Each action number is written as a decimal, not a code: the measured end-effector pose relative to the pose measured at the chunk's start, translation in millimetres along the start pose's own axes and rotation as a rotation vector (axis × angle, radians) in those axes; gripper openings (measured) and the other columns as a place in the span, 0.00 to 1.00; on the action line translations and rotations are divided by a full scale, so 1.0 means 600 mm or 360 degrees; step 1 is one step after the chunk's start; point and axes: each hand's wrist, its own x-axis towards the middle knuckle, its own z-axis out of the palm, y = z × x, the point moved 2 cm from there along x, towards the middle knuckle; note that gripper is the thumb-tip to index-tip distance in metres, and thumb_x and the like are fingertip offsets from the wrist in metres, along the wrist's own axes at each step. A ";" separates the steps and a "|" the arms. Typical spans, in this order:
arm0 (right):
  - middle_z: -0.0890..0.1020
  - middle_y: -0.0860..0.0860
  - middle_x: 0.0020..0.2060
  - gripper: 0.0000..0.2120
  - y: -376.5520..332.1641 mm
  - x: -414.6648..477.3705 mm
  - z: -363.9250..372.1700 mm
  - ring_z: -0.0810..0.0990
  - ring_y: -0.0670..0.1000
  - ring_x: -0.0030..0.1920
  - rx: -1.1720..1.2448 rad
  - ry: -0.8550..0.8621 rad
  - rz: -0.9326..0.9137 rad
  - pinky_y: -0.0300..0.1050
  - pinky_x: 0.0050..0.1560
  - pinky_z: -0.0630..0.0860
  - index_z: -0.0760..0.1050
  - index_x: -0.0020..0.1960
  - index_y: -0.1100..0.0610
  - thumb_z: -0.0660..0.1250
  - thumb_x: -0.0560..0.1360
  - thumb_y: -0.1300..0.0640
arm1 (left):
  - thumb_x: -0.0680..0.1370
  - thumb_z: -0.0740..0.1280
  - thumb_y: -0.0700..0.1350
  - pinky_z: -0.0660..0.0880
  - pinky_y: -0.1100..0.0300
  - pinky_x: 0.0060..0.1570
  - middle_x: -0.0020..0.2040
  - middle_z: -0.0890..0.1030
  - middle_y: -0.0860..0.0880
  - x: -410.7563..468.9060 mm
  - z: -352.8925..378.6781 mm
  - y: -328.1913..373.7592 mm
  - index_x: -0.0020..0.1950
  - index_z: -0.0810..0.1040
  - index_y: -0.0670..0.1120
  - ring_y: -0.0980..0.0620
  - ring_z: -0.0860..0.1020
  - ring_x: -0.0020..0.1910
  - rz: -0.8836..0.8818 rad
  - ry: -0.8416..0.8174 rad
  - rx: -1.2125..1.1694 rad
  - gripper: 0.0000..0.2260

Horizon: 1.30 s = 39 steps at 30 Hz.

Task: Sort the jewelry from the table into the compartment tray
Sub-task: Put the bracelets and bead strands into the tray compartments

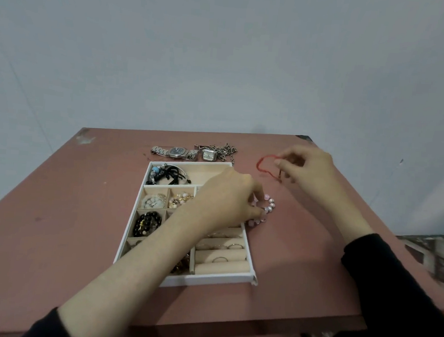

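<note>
A white compartment tray lies mid-table, holding beaded bracelets, earrings and rings on beige rolls. My left hand reaches across the tray and pinches a pink bead bracelet lying on the table just past the tray's right wall. My right hand is farther back on the right and pinches a red cord bracelet, lifting part of it off the table. Both forearms cross the near half of the table, and the left one hides some middle compartments.
Behind the tray lie a silver watch with a dark dial, a square-faced watch and a heap of metal chain. The pink table ends at a pale wall. A patterned floor shows at far right.
</note>
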 end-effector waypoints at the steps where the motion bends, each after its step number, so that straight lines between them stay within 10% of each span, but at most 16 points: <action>1: 0.79 0.49 0.29 0.03 -0.003 -0.001 -0.003 0.76 0.43 0.27 0.0188 0.0117 0.0076 0.37 0.33 0.74 0.79 0.41 0.54 0.69 0.73 0.60 | 0.72 0.69 0.56 0.69 0.59 0.46 0.50 0.82 0.52 0.001 0.003 0.001 0.56 0.79 0.52 0.48 0.74 0.54 0.0009 -0.0002 0.0043 0.15; 26: 0.81 0.55 0.32 0.05 -0.067 -0.003 0.038 0.79 0.51 0.31 0.0787 0.0220 0.0212 0.54 0.46 0.80 0.77 0.42 0.54 0.67 0.75 0.63 | 0.79 0.63 0.43 0.81 0.52 0.38 0.39 0.81 0.45 -0.012 -0.151 -0.073 0.49 0.72 0.43 0.49 0.82 0.33 -0.0285 0.0593 -0.0854 0.03; 39: 0.80 0.57 0.33 0.03 -0.122 0.012 0.108 0.78 0.50 0.30 0.0858 0.0056 0.0080 0.40 0.34 0.78 0.78 0.44 0.58 0.68 0.74 0.65 | 0.77 0.64 0.40 0.81 0.62 0.35 0.45 0.79 0.42 -0.052 -0.091 -0.207 0.47 0.73 0.40 0.51 0.79 0.33 -0.0794 0.0408 -0.1372 0.03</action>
